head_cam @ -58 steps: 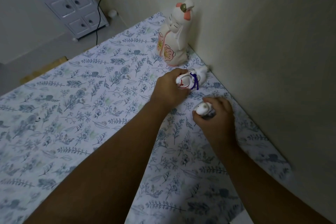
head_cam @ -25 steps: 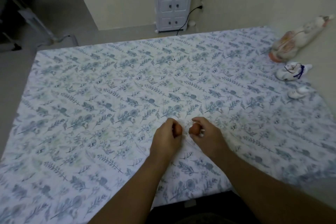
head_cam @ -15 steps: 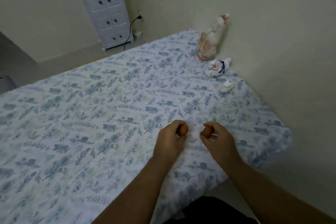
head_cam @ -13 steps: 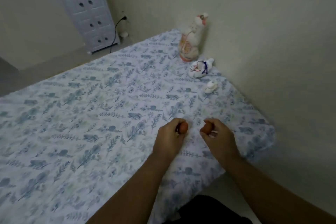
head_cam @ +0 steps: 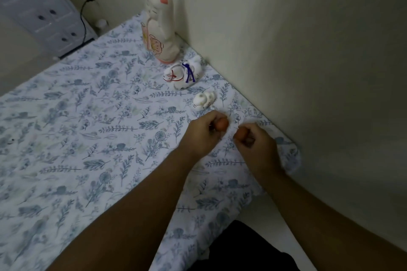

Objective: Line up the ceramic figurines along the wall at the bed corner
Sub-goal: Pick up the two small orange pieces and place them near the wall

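Three white ceramic figurines stand in a row along the wall on the bed. The tall cat figurine (head_cam: 160, 26) with pink flower marks is farthest. A medium figurine (head_cam: 184, 72) with red and blue cords comes after it, then a small white figurine (head_cam: 204, 100). My left hand (head_cam: 203, 135) is shut on a small orange-brown figurine (head_cam: 221, 124), just short of the small white one. My right hand (head_cam: 256, 144) is shut on a second small orange-brown figurine (head_cam: 241, 134), near the wall. Both hands hover close above the sheet.
The bed (head_cam: 88, 127) has a white sheet with blue leaf print; its corner lies at the right by the pale wall (head_cam: 308, 50). A white drawer cabinet (head_cam: 41, 6) and a black cable (head_cam: 83, 17) stand beyond the bed on the floor.
Both hands, each holding an orange-brown figurine, have moved forward toward the row by the wall. The view has swung closer to the bed corner.
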Tool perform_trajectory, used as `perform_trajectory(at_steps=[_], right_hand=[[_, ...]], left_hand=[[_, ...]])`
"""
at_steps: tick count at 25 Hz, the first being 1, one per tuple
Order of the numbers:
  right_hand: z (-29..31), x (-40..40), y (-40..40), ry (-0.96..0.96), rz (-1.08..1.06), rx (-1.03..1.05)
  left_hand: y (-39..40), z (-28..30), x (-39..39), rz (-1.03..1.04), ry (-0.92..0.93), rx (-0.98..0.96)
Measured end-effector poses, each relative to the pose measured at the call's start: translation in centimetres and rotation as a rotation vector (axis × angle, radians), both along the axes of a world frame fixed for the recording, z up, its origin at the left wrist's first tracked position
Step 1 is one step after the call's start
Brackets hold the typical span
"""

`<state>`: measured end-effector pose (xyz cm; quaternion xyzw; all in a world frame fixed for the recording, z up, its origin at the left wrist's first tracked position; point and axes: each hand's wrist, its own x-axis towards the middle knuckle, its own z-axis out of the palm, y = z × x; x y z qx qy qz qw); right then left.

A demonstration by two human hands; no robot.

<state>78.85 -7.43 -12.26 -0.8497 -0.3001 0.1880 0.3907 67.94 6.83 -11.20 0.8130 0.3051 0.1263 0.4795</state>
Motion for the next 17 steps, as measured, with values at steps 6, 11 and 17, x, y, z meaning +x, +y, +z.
perform_trajectory(at_steps=[6, 11, 17], right_hand=[[0.0, -0.3, -0.3, -0.045, -0.008, -0.038], [0.2, -1.4, -1.7, -0.053, 0.002, -0.032], [0.2, -1.5, -1.8, -0.034, 0.024, -0.015]], left_hand=[[-1.4, 0.1, 0.4, 0.056, 0.019, -0.007], [-2.2, -0.2, 0.2, 0.114, 0.011, 0.023], [-2.9, -0.8, 0.0, 0.207, -0.036, -0.04]])
